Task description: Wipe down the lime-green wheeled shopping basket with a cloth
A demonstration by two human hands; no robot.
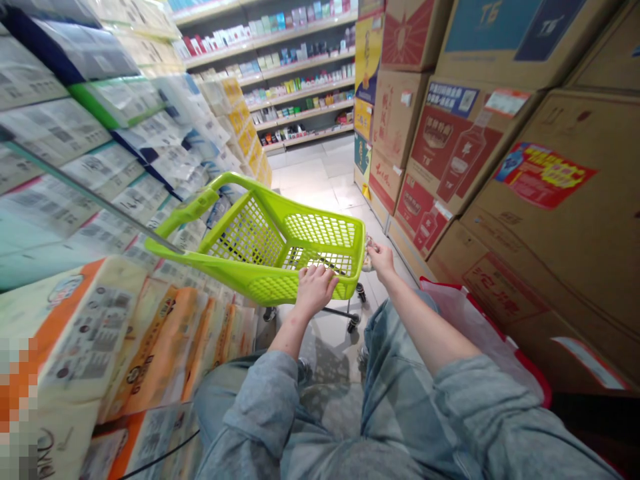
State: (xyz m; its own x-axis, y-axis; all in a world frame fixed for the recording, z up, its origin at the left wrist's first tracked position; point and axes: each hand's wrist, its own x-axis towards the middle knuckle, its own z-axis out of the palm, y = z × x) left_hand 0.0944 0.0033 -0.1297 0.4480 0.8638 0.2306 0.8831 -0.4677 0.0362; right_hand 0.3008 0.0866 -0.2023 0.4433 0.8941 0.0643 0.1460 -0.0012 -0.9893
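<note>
A lime-green shopping cart (320,230) with a perforated plastic basket stands in front of me, turned sideways. My left hand (317,288) rests over the basket's near rim, its fingers curled over the edge. At the basket's right end, my right hand (382,259) pinches a small crumpled pale cloth (369,255), which is against or just beside the outer face of the cart. Part of the cloth is hidden by the fingers. Small dark wheels (353,325) show under the cart. Nothing shows lying in the visible part of the basket.
Stacked tissue packs (65,187) line the left side, with orange-trimmed packs (155,347) near my left leg. Printed cardboard boxes (465,153) rise on the right, by a red-edged white bag (470,313). Shelves of small goods (300,73) stand beyond the tiled floor (320,170).
</note>
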